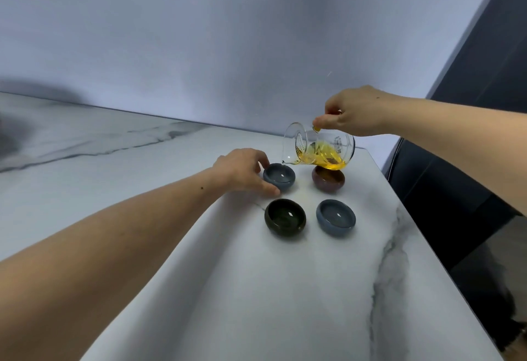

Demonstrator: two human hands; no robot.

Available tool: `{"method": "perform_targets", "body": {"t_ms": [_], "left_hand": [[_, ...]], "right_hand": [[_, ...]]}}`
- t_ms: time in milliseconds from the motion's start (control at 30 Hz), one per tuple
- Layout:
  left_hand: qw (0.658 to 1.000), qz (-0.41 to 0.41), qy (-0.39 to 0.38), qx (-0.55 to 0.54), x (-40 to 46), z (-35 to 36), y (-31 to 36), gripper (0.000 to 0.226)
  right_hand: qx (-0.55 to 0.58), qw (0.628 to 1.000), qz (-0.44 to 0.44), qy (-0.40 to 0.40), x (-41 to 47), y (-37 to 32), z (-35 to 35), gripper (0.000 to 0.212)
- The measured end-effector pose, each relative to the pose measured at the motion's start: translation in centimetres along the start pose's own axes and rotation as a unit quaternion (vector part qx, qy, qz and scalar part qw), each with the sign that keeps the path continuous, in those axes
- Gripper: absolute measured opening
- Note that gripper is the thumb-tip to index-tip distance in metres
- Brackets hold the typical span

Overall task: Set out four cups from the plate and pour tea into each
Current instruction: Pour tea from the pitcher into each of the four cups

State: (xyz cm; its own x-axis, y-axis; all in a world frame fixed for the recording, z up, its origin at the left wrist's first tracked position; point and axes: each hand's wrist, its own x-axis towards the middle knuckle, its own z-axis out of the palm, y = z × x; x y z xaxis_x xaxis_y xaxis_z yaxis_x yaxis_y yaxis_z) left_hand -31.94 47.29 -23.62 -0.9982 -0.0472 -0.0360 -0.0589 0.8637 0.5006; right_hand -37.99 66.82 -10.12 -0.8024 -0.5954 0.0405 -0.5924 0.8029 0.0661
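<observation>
Several small cups stand in a square on the marble table [256, 289]. At the back left is a blue-grey cup [281, 175], and my left hand [245, 168] curls around its left side, thumb and fingers touching it. At the back right sits a brown cup [328, 180]. In front are a dark green cup [285, 218] and a second blue-grey cup [336, 216]. My right hand [356, 111] holds a glass teapot [319, 148] with yellow tea by its handle. The pot is tilted left, its spout over the back left cup's rim.
The table's right edge [427, 246] runs close past the cups, with a dark floor and a dark chair [427, 178] beyond it. A pale wall [228, 47] rises right behind the table. Bare marble stretches to the left and toward me.
</observation>
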Motion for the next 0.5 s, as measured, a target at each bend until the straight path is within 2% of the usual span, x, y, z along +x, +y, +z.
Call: {"method": "perform_targets", "body": {"t_ms": [500], "left_hand": [[1.0,0.001,-0.003,0.024,0.2,0.0,0.0,0.067]], "right_hand": [[-0.1,0.994,-0.036,0.027,0.9,-1.5,-0.4,0.035]]}}
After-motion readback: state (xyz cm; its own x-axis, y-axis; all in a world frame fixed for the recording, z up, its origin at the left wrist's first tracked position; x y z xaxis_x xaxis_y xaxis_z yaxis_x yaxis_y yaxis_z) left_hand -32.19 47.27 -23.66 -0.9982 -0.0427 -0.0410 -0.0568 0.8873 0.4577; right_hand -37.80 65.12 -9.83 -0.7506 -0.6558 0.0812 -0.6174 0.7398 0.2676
